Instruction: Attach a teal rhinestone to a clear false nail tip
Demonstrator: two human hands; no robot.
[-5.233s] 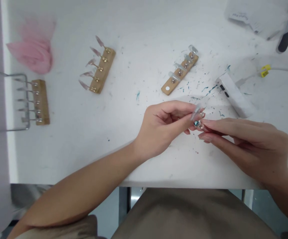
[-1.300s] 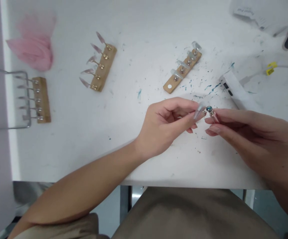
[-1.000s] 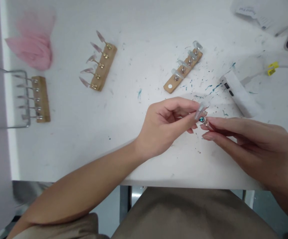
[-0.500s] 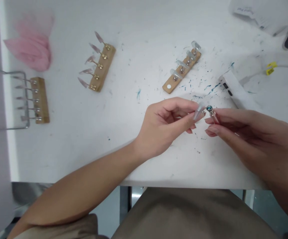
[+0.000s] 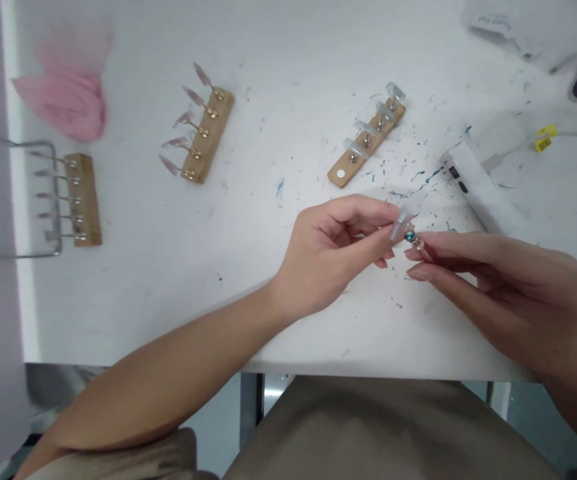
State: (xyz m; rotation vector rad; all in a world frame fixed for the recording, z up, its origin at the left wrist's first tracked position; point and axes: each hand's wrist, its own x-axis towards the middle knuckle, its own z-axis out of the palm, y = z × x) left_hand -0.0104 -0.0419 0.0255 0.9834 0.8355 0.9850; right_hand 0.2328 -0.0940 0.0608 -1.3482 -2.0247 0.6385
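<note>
The fingers (image 5: 368, 249) of your left hand (image 5: 323, 260) are pinched together on a clear nail tip (image 5: 401, 223), thumb on the near side. The fingers (image 5: 461, 245) of your right hand (image 5: 531, 287) pinch a slim tool (image 5: 418, 246), its blue-green rounded end left showing and its rear end hidden in your grasp.

The relation to watch lies between these two: the rounded end sits at the lower right edge of the nail tip, very close, and you cannot tell from this angle whether they touch. The nail tip's long axis is steep, its far end leaning right; the tool slants from upper left to lower right, so the two axes stand roughly crosswise. The left fingers are the ones right at the nail tip; the right fingers stand back from it by the exposed front of the tool.

Farther out, ahead of your left hand, a wooden stand (image 5: 342, 175) carries four similar clear tips, its length leaning much the same way as the tip you hold. A white device (image 5: 478, 190) lies just beyond your right fingers, partly hidden by them. Blue-green flecks dot the desk (image 5: 143, 273) around both hands. Well to the left are two more blocks with pinkish tips, then a pink cloth (image 5: 73, 103).
</note>
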